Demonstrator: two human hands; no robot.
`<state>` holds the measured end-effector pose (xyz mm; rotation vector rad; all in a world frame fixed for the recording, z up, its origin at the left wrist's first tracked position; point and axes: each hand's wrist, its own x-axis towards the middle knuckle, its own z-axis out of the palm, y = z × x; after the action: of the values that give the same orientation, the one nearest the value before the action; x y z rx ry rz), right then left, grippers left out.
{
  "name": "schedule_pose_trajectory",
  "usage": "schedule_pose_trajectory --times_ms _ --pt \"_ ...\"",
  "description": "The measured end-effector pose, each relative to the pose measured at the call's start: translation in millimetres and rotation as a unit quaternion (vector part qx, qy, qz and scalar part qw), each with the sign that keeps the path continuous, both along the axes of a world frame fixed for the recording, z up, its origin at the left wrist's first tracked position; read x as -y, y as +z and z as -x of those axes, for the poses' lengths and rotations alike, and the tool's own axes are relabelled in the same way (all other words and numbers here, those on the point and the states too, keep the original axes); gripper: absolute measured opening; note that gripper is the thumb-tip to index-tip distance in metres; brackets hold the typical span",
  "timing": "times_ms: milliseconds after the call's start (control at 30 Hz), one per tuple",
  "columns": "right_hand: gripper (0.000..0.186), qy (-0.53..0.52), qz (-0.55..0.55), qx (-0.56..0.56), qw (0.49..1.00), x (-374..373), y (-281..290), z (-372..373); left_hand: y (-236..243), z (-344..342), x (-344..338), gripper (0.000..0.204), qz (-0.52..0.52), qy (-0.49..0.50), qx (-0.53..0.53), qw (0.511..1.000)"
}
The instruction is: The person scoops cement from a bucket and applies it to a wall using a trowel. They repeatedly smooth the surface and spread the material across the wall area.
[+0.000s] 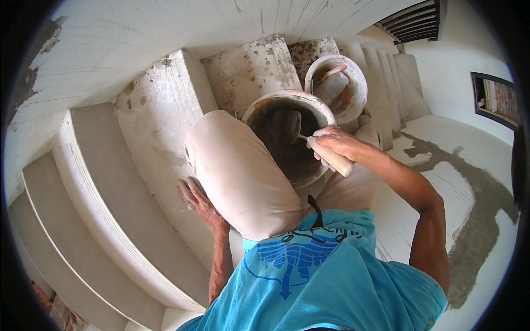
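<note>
Stairs: pale, plaster-spattered steps [138,182] curve up from the lower left toward the top of the view; the person sits on them, looking down over their own knees.
Right hand: the right hand [334,144] has its grip closed round the pale wooden handle of a trowel [309,140], arm reaching in from the lower right.
Trowel: its handle sticks out past the heel of the hand toward the lower right; its blade points left into the near bucket and is dark with wet mix.
Near bucket: a round bucket [270,102] with a pale, crusted rim stands between the knees, just beyond the left knee; its inside is coated dark grey.
Far bucket: a second, whiter bucket [356,83] stands just behind and to the right of the first, touching or nearly touching it; a tool with a reddish handle lies inside it.
Left hand: the left hand [197,199] rests flat on a step beside the left knee, fingers spread, its grip open and holding nothing.
Clothing: light trousers [243,171] and a blue printed shirt [320,270] fill the lower middle.
Floor: at right, a pale floor [469,160] carries a dark grey band of wet mortar [480,220].
</note>
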<state>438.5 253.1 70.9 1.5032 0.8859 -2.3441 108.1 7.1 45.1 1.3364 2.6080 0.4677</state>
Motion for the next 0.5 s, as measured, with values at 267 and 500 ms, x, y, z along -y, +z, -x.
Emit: schedule_pose_trajectory --times_ms 267,500 --pt "0.025 -0.076 0.044 -0.010 0.996 16 -29 19 3 0 -1 0.087 -0.004 -0.009 0.002 1.000" --pt "0.025 -0.122 0.053 -0.026 0.991 24 -31 16 -2 0 1 0.086 -0.024 -0.010 0.017 1.000"
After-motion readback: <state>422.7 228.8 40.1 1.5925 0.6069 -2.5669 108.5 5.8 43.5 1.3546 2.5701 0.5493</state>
